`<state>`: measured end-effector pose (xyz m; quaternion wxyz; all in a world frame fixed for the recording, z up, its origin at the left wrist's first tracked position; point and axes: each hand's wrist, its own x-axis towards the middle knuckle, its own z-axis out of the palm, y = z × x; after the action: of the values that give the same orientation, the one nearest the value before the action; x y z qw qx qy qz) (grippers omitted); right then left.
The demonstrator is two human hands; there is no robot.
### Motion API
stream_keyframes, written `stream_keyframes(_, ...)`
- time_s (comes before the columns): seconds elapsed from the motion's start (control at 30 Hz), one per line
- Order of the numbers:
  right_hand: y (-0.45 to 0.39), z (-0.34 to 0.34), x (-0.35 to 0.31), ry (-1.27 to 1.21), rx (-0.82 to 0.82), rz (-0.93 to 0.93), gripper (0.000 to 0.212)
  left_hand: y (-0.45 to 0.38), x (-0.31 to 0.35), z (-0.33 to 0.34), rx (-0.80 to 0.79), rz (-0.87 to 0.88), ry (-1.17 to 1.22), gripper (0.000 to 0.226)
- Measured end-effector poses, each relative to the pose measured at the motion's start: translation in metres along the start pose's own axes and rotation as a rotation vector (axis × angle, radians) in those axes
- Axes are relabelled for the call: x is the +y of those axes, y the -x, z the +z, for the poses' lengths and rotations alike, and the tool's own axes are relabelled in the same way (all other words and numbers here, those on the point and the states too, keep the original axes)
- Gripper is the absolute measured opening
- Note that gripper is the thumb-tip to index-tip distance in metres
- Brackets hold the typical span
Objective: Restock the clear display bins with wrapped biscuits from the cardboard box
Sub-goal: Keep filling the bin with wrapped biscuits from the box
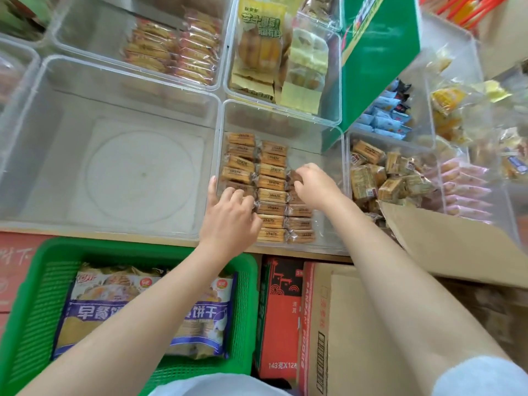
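A clear display bin in the middle holds rows of brown wrapped biscuits lying flat. My left hand reaches into its near left corner, fingers curled on a biscuit pack in the left row, thumb out along the bin wall. My right hand is inside the bin over the right row and pinches a dark-ended biscuit pack between its curled fingers. The cardboard box stands open at the lower right, its flap up; its inside is hidden.
A large empty clear bin lies to the left. Other clear bins hold snacks behind and to the right. A green basket with biscuit bags sits below, next to a red carton. A green box leans above.
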<state>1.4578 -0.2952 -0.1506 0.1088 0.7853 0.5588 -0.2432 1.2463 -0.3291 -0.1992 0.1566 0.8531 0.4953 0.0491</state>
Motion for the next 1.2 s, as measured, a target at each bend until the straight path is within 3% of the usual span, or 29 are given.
stream_keyframes(0.1, 0.056, -0.031, 0.002, -0.282, 0.161, -0.092, 0.029, 0.002, -0.002, -0.004, 0.044, -0.016, 0.170, 0.043)
stream_keyframes(0.27, 0.186, -0.049, 0.042, -0.606, 0.384, -0.162, 0.020, 0.051, 0.046, -0.031, -0.044, 0.063, 0.521, 0.057)
stream_keyframes(0.37, 0.251, -0.030, 0.080, -0.731, 0.491, -0.076, 0.023, 0.100, 0.111, -0.043, -0.126, 0.184, 0.692, 0.056)
stream_keyframes(0.53, 0.328, 0.018, 0.140, -0.775, 0.642, 0.112, 0.022, 0.160, 0.200, -0.031, -0.212, 0.404, 0.770, 0.069)
stream_keyframes(0.6, 0.354, 0.030, 0.156, -0.702, 0.513, 0.153, 0.019, 0.176, 0.219, -0.021, -0.249, 0.450, 0.741, 0.075)
stream_keyframes(0.7, 0.384, 0.046, 0.172, -0.499, 0.028, 0.221, 0.017, 0.185, 0.230, -0.014, -0.266, 0.415, 0.737, 0.077)
stream_keyframes(0.77, 0.399, 0.055, 0.174, -0.372, -0.245, 0.218, 0.028, 0.185, 0.230, -0.012, -0.259, 0.399, 0.732, 0.075)
stream_keyframes(0.9, 0.419, 0.073, 0.163, -0.233, -0.525, 0.176, 0.048, 0.185, 0.231, -0.015, -0.252, 0.391, 0.737, 0.072)
stream_keyframes(1.07, 0.416, 0.071, 0.171, -0.241, -0.500, 0.173, 0.045, 0.189, 0.231, -0.019, -0.244, 0.374, 0.711, 0.072)
stream_keyframes(1.2, 0.421, 0.043, 0.187, -0.730, -0.182, 0.243, 0.024, 0.190, 0.228, -0.029, -0.304, 0.358, 0.676, 0.067)
